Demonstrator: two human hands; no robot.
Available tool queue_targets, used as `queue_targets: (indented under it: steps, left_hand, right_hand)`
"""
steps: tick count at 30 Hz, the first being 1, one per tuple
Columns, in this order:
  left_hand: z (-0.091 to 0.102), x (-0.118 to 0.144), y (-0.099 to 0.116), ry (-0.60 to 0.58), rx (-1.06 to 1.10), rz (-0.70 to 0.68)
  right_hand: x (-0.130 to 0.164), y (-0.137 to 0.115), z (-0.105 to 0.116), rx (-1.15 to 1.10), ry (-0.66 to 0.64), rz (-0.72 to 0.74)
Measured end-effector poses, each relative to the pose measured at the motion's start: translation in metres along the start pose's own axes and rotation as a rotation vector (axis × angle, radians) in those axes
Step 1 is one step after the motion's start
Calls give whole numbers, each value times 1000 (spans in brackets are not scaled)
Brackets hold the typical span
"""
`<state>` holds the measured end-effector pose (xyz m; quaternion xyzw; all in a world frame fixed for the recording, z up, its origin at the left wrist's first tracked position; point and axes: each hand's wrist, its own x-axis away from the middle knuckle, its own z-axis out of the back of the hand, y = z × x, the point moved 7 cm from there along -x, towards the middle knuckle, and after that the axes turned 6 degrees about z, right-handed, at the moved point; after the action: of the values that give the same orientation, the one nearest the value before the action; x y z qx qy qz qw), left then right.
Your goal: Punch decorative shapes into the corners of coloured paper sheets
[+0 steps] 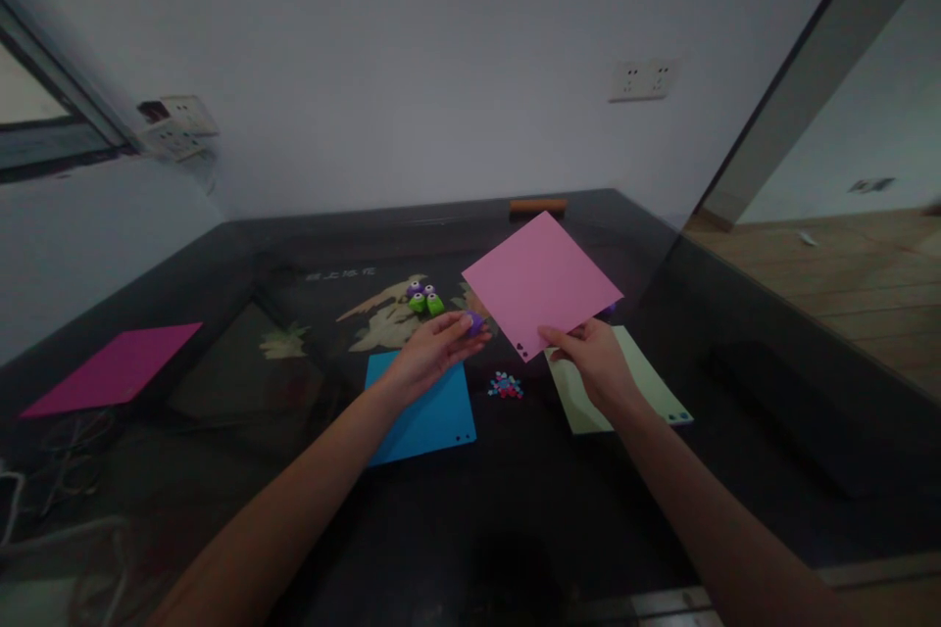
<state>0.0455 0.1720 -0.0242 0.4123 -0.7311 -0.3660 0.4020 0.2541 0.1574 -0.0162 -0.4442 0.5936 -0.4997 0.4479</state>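
Note:
My left hand (441, 345) grips a small purple paper punch (474, 321) between thumb and fingers, left of the raised pink sheet. In my right hand (592, 358) is a square pink paper (544, 276), pinched by its near edge and lifted above the table. Small dark punched shapes show at its lower corner, close to the punch but apart from it. Several green and purple punches (424, 298) stand behind my left hand. A little pile of coloured paper cutouts (506, 385) lies between my forearms.
Under my left arm lies a blue sheet (426, 416) with punched corner holes, under my right a pale green stack (632, 382). A magenta sheet (118, 367) is far left. An orange-brown cylinder (538, 207) sits at the back of the black table (559, 500), near the wall.

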Motion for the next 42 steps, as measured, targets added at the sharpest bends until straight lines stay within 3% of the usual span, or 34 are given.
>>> queue_targets:
  steps: [8, 18, 28, 42]
  left_hand:
    - [-16, 10, -2, -26, -239, -3]
    - [-26, 16, 0, -94, -357, 23]
    - [-29, 19, 4, -97, -397, 21]
    - [-30, 17, 0, -111, -397, -5]
  right_hand:
    - [2, -7, -1, 30, 13, 45]
    - [6, -20, 0, 54, 51, 109]
    - [10, -27, -5, 104, 36, 182]
    - [11, -26, -8, 74, -8, 165]
